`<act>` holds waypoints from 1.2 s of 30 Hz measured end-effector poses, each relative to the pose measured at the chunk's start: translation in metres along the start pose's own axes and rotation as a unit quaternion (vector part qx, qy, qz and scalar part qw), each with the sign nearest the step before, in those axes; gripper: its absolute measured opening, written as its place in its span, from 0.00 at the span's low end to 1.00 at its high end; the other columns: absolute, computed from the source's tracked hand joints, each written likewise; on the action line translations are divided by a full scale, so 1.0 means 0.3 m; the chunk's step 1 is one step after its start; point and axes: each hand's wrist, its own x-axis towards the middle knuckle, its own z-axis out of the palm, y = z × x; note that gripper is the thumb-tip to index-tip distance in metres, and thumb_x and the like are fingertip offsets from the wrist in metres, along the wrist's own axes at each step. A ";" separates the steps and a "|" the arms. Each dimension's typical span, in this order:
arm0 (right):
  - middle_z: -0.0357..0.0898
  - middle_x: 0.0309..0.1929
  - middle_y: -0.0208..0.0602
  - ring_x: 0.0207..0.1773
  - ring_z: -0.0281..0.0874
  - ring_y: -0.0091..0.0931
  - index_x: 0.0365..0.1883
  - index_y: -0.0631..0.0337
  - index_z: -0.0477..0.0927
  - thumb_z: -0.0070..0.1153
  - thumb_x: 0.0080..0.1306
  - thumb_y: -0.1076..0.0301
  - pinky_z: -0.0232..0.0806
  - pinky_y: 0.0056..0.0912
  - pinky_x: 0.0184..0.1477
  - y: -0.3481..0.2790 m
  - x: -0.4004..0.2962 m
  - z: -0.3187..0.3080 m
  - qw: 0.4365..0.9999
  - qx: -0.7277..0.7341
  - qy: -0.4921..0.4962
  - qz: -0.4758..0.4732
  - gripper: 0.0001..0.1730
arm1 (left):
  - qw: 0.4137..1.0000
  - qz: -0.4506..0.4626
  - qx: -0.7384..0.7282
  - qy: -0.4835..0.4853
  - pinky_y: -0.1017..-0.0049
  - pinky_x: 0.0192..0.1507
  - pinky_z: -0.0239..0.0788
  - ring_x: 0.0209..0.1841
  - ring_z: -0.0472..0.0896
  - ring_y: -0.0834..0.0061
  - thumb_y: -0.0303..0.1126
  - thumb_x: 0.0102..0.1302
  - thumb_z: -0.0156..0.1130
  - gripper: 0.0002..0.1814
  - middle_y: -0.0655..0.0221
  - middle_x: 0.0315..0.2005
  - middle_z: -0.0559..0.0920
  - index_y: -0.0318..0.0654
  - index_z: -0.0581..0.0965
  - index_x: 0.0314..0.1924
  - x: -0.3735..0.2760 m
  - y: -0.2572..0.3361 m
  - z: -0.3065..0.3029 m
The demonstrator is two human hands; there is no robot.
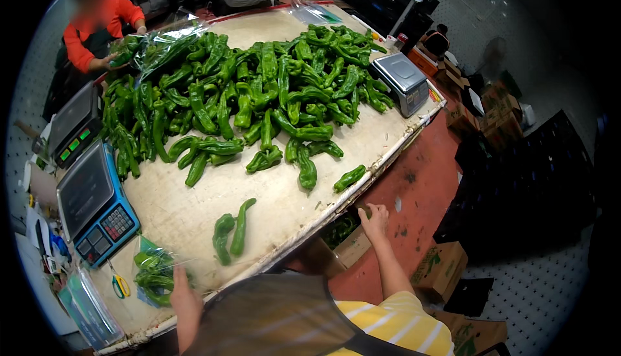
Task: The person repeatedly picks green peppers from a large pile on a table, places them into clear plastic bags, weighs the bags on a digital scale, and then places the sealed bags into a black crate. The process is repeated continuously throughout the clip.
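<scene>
At the table's near edge my left hand (185, 292) grips a clear plastic bag (167, 264) partly filled with green peppers (154, 271). My right hand (374, 222) is out past the table's edge, its fingers closed on a small greenish thing (365, 210) that looks like a pepper, partly hidden by the fingers. Below that hand, a cardboard box (353, 248) with green peppers in it stands partly under the table. Two loose long green peppers (240, 227) lie side by side between my hands. Beyond them a large heap of green peppers (262, 89) covers much of the table (165, 200).
Left of the bag are yellow-handled scissors (120, 285), flat plastic bags (89, 307) and a blue scale (97, 205). A dark scale (75, 123) stands behind it, a silver scale (401, 81) at the right. Across the table, a person in orange (104, 21) holds a bag.
</scene>
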 end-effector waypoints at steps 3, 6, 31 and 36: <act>0.69 0.57 0.48 0.58 0.69 0.44 0.54 0.61 0.79 0.61 0.65 0.50 0.65 0.45 0.60 -0.056 0.104 0.055 0.988 0.141 -0.017 -0.051 0.26 | 1.000 -0.006 0.010 0.004 0.58 0.51 0.74 0.56 0.78 0.45 0.18 0.51 0.57 0.39 0.50 0.68 0.68 0.33 0.67 0.68 0.011 0.024 -0.004; 0.57 0.68 0.57 0.70 0.59 0.48 0.62 0.63 0.75 0.59 0.65 0.39 0.61 0.51 0.67 -0.304 0.207 0.077 0.995 0.052 -0.058 0.058 0.39 | 0.999 -0.021 0.025 -0.008 0.58 0.49 0.73 0.55 0.78 0.46 0.15 0.50 0.51 0.40 0.50 0.68 0.68 0.34 0.67 0.69 0.023 0.057 -0.028; 0.39 0.74 0.65 0.75 0.44 0.59 0.52 0.66 0.72 0.74 0.46 0.65 0.56 0.53 0.69 -0.551 0.022 0.311 0.985 0.130 -0.064 -0.099 0.36 | 0.998 -0.032 -0.003 0.046 0.57 0.36 0.75 0.38 0.82 0.46 0.18 0.49 0.55 0.41 0.57 0.70 0.67 0.33 0.65 0.68 -0.047 0.042 -0.027; 0.46 0.68 0.59 0.68 0.56 0.55 0.70 0.55 0.55 0.73 0.46 0.68 0.61 0.51 0.66 -0.555 0.021 0.287 0.985 0.135 -0.076 -0.072 0.54 | 0.999 -0.025 0.002 0.044 0.56 0.37 0.75 0.39 0.83 0.46 0.18 0.50 0.56 0.40 0.57 0.69 0.68 0.34 0.66 0.68 -0.039 0.020 -0.006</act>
